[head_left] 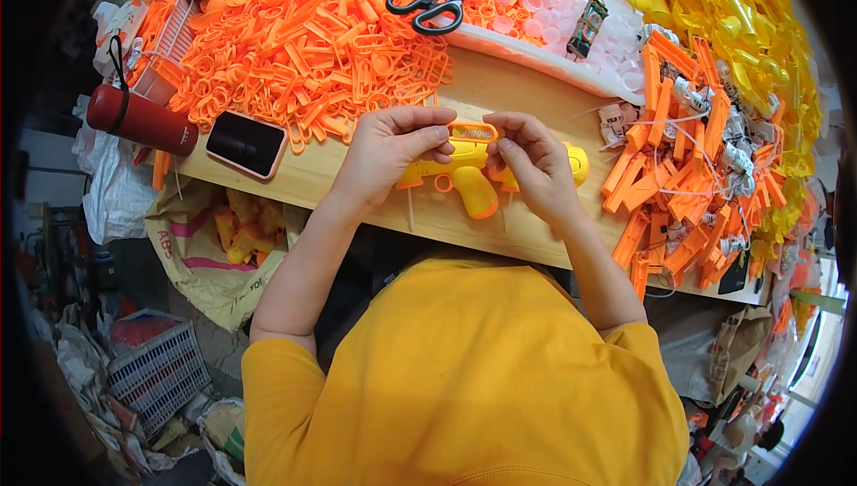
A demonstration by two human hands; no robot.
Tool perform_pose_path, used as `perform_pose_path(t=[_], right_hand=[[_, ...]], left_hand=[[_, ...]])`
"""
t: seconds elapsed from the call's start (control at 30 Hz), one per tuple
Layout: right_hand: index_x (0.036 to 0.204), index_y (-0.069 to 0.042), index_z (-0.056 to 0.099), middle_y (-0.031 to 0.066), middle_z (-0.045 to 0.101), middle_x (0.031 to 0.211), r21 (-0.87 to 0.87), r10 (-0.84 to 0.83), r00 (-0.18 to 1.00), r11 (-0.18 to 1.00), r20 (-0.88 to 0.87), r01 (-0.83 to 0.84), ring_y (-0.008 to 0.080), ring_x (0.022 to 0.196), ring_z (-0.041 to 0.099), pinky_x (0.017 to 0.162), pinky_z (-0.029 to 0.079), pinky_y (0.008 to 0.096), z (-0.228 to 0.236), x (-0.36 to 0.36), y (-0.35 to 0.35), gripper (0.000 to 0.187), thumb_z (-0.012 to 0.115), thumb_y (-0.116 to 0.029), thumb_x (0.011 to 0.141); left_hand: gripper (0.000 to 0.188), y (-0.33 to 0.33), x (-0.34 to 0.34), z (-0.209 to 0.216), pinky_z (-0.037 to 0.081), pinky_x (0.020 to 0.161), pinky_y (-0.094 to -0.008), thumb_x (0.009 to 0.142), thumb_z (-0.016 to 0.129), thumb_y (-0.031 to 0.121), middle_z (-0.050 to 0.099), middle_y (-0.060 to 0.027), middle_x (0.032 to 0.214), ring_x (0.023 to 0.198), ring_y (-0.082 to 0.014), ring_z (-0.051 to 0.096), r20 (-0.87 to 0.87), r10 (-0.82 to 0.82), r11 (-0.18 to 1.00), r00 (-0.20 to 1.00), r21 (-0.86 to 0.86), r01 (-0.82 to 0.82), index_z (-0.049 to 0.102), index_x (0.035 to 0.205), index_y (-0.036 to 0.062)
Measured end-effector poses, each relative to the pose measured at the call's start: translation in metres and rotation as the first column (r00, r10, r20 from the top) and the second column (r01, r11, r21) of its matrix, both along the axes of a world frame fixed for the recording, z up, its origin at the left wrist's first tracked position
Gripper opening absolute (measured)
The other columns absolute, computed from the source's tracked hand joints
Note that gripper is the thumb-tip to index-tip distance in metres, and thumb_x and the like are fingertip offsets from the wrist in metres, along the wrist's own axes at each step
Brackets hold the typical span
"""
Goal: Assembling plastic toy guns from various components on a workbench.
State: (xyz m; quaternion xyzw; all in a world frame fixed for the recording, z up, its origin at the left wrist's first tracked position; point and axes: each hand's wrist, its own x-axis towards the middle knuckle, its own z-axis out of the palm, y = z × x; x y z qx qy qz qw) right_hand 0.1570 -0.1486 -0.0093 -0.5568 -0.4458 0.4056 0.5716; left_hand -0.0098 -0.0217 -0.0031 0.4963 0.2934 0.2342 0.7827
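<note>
Between the fingertips of both hands is a small orange oval plastic piece (474, 132). My left hand (393, 149) pinches toward its left end with thumb and forefinger. At the right end, my right hand (538, 169) has thumb and fingers closed against it. Just below lies a yellow toy gun (471, 184) on the wooden table, its grip pointing toward me and tipped with orange. My hands partly cover its body, and a rounded yellow end (578, 165) shows past my right hand. Thin pale strands hang below the gun.
Orange plastic parts (303, 40) are heaped behind my left hand. Black-handled scissors (433, 11) rest by a white tray (544, 66) of clear and orange pieces. A phone (247, 144) and red flask (143, 120) lie left. Wired orange parts (687, 165) and yellow parts (759, 31) crowd the right.
</note>
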Motion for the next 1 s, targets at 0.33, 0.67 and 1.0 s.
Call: perform_pose_path(t=[0.33,0.67,1.0], right_hand=[[0.122,0.000,0.051,0.0038,0.058,0.093,-0.023,0.021,0.998,0.999,-0.058,-0.023,0.0081,0.081,0.056,0.073,0.047,0.0217,0.002,-0.004,-0.001,0.028,0.043,-0.003,0.096],[0.119,0.001,0.052,0.0042,0.060,0.092,0.013,-0.078,0.993,0.997,-0.084,0.079,0.0086,0.080,0.057,0.072,0.048,0.0226,0.003,-0.004,-0.001,0.027,0.052,-0.004,0.093],[0.101,-0.001,0.056,0.0063,0.063,0.093,-0.103,-0.136,0.721,0.991,-0.680,0.089,0.0100,0.075,0.059,0.065,0.047,0.0199,-0.005,0.000,-0.004,0.020,0.065,0.000,0.084]], left_hand=[[0.023,-0.003,0.001,0.000,0.057,0.070,-0.0258,0.086,0.061,0.000,0.067,-0.0107,0.086,0.075,-0.0154,0.066,-0.023,-0.047,0.999,0.999,-0.024,0.047,0.063,0.108,-0.0048],[0.019,-0.005,0.001,0.001,0.055,0.065,-0.0239,0.085,0.062,0.000,0.065,-0.0085,0.083,0.069,-0.0120,0.063,0.033,0.006,0.999,0.999,0.052,-0.008,0.064,0.103,-0.0050],[0.023,-0.013,0.002,-0.004,0.056,0.069,-0.0264,0.087,0.062,0.005,0.065,-0.0088,0.089,0.077,-0.0139,0.065,0.116,0.074,0.997,0.991,0.022,-0.077,0.059,0.109,-0.0029]])
